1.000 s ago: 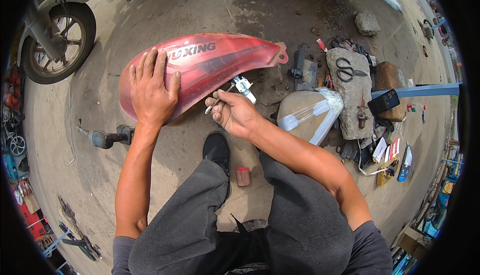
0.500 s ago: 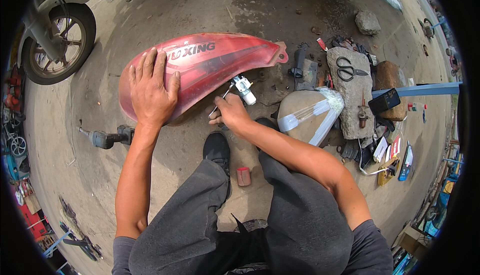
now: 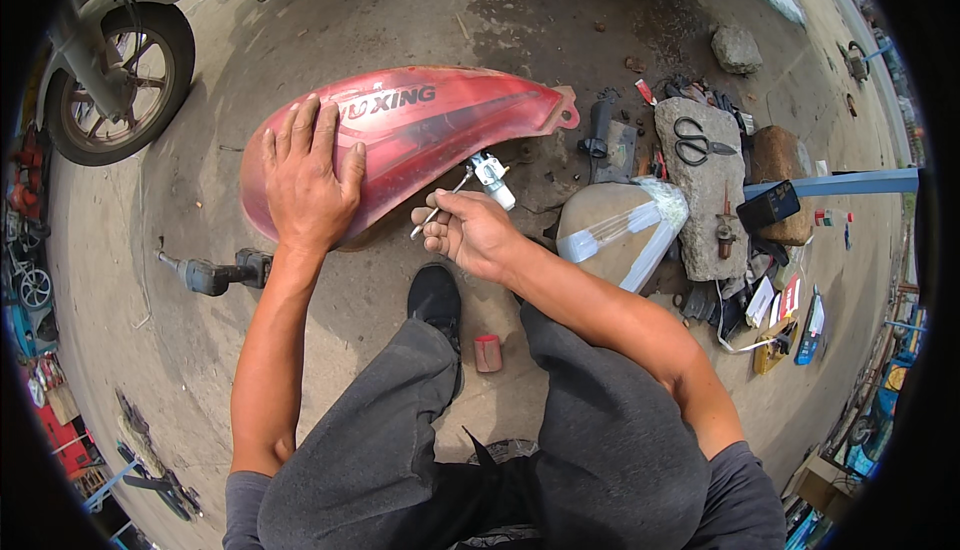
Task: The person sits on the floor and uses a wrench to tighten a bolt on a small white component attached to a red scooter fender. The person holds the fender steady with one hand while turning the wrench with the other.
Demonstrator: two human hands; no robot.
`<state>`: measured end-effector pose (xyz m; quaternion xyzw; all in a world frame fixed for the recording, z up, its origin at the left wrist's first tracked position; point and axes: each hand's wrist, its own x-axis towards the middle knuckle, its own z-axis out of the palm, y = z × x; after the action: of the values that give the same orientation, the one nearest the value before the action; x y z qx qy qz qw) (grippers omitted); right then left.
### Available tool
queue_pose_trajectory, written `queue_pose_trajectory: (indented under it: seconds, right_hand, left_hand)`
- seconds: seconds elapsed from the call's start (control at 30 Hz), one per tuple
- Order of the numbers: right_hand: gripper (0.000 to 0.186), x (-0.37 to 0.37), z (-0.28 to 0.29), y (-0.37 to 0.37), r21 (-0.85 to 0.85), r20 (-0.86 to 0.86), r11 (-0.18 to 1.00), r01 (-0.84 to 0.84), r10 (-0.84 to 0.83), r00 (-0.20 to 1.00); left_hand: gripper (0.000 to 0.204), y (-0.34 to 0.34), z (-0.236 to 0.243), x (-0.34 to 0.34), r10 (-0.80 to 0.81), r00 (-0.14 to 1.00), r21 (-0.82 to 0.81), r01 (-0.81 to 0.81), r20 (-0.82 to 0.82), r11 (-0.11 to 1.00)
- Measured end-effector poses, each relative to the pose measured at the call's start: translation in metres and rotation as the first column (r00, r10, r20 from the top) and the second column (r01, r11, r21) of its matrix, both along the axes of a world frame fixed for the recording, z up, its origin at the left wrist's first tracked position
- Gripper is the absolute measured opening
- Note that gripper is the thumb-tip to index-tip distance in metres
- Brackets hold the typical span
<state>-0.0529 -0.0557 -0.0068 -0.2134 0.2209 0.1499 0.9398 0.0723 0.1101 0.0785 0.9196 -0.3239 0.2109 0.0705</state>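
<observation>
Red tank (image 3: 440, 130) on the ground, our left hand (image 3: 312, 190) spread flat on it
Our right hand (image 3: 470, 235) pinches a slim tool (image 3: 463, 183) near the silver fitting (image 3: 492, 178); too loose a pinch could let it slip.

- A pair of black scissors (image 3: 714, 147) lies on a rough grey stone slab (image 3: 705, 212).
- A dark phone (image 3: 768, 206) is beside the slab, near a brown stone (image 3: 778, 162).
- A blue bar (image 3: 860, 182) reaches in from the right.
- One grey rock (image 3: 736, 50) sits on the concrete floor (image 3: 180, 370).
- A motorcycle wheel (image 3: 148, 82) stands at the upper left.
</observation>
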Motion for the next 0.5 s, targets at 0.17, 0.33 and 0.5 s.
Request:
queue_pose_trajectory:
  seconds: [0.17,0.33,0.5]
  right_hand:
    - [0.022,0.003,-0.009,0.007,-0.379,-0.069,0.923,-0.071,0.049,0.996]
    - [0.025,0.006,-0.015,0.012,-0.574,-0.036,0.816,-0.059,0.047,0.998]
    - [0.026,0.009,-0.013,0.011,-0.561,-0.043,0.826,-0.058,0.04,0.998]
  left_hand:
    - [0.052,-0.001,-0.002,0.0,-0.003,1.0,0.0,0.003,0.0,1.0]
    - [0.052,0.0,-0.001,0.0,0.003,1.0,0.006,-0.003,0.001,1.0]
    - [0.052,-0.002,0.0,-0.001,0.006,1.0,0.005,-0.006,-0.013,1.0]
